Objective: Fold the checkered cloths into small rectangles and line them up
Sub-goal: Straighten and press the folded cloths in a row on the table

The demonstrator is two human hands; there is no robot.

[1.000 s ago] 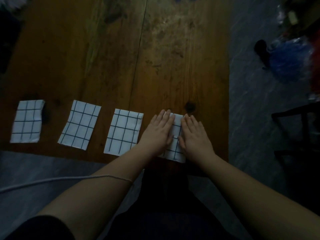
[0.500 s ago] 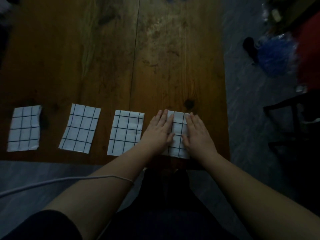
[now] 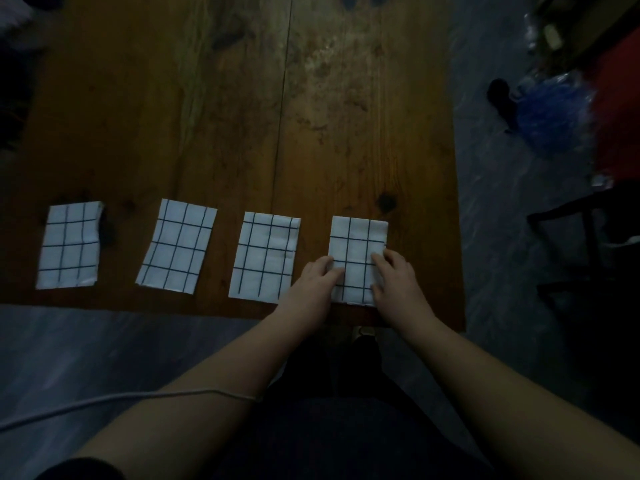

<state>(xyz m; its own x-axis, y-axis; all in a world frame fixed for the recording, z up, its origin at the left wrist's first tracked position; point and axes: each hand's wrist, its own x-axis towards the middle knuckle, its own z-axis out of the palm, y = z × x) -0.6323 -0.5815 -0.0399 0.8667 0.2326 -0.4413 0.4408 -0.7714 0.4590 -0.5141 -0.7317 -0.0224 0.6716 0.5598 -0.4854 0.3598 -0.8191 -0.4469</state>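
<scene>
View from a head-worn camera, looking down in dim light. A wooden table (image 3: pixel 311 116) of worn brown planks ran away from the person, its near edge just in front of their lap and its right edge beside a grey floor (image 3: pixel 502 237).

Four folded white cloths with dark grid lines lay in a row along the near edge, each apart from the next: the first cloth (image 3: pixel 69 245) at far left, the second cloth (image 3: pixel 178 245) slightly tilted, the third cloth (image 3: pixel 265 256), and the fourth cloth (image 3: pixel 358 240) at the right. A strip of wood separated the fourth cloth from the right edge, and a dark knot (image 3: pixel 386 201) sat just beyond its far right corner. Beyond the row, the wood stretched on toward the far side.

The left hand (image 3: pixel 313 282) rested its fingers on the fourth cloth's left side, and the right hand (image 3: pixel 398 282) rested its fingers on the right side. Both hands were loosely spread, pressing down rather than gripping.

A white cable (image 3: pixel 104 400) crossed the left forearm. On the floor to the right stood a dark chair (image 3: pixel 588 237) and, farther off, a blue plastic bag (image 3: pixel 550 109); its contents could not be made out.
</scene>
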